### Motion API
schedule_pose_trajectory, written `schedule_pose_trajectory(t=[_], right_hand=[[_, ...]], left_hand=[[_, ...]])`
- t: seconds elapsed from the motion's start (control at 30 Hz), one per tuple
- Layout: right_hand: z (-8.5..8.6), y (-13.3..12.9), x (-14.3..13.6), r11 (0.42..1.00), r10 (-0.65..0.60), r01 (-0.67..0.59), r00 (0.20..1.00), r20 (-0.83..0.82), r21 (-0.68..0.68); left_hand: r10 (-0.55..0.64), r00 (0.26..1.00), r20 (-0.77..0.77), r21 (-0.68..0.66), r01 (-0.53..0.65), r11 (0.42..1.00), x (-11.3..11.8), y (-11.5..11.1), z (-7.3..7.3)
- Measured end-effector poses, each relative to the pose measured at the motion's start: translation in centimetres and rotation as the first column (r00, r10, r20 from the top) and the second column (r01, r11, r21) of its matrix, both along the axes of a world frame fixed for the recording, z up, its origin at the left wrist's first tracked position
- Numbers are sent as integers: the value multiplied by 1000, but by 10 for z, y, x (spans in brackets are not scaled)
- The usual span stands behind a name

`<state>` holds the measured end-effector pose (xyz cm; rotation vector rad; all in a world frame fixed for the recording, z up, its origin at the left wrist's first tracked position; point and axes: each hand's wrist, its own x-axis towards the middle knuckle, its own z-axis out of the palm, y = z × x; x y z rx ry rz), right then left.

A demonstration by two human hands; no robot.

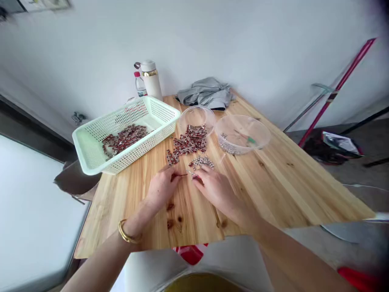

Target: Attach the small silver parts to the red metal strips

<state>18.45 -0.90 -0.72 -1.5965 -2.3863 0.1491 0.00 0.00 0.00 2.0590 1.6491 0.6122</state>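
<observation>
My left hand (161,184) is closed, pinching a thin reddish-brown strip (182,174) by one end above the wooden table. Facing it, my right hand (217,187) is closed on a slim silver pointed tool (191,173), whose tip is close to the strip; its exact kind is too small to tell. Just beyond my fingers lies a cluster of small silver nut-like pieces (203,161). Behind them, a heap of reddish-brown strips with metal dots (190,142) spills from a tipped clear tub (209,115).
A pale green basket (142,147) with more strips stands at left. To the right, a clear round tub (261,140) holds small metal pieces and a green-handled tool (251,140). Behind are a white flask (153,83), a bottle (140,86) and grey cloth (206,93) on the table (273,190).
</observation>
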Motion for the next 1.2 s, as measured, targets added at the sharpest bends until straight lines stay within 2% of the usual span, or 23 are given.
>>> schedule_pose_trajectory(t=[0.13, 0.3, 0.37, 0.47, 0.57, 0.7, 0.83, 1.07, 1.2], right_hand=[[6, 1, -7, 999, 39, -36, 991, 126, -26], [8, 5, -7, 987, 141, -159, 939, 315, 32], [7, 9, -4, 985, 154, -170, 952, 264, 40], [3, 17, 1, 986, 152, -155, 988, 37, 62], [-2, 22, 1, 975, 218, -208, 961, -168, 77], [-10, 24, -2, 956, 294, -286, 926, -238, 66], [-13, 22, -2, 949, 312, -302, 937, -155, 86], [-17, 14, -7, 902, 333, -328, 942, 31, 279], [-17, 12, -10, 874, 334, -352, 936, 111, 335]], left_hand=[[29, 1000, -7, -22, -29, 999, -5, -10, -3], [30, 999, 11, -73, -29, 997, -8, -18, -3], [42, 999, 13, -88, -40, 995, -8, -19, -4], [68, 998, 1, -91, -68, 994, -8, -19, -4], [61, 998, 2, -80, -61, 995, -9, -17, -4], [59, 998, 10, -84, -58, 995, -9, -15, -5], [59, 998, -26, -67, -60, 996, -9, -14, -6], [97, 995, -14, -36, -97, 995, -8, -17, -8], [103, 994, -20, -31, -104, 994, -8, -17, -9]])
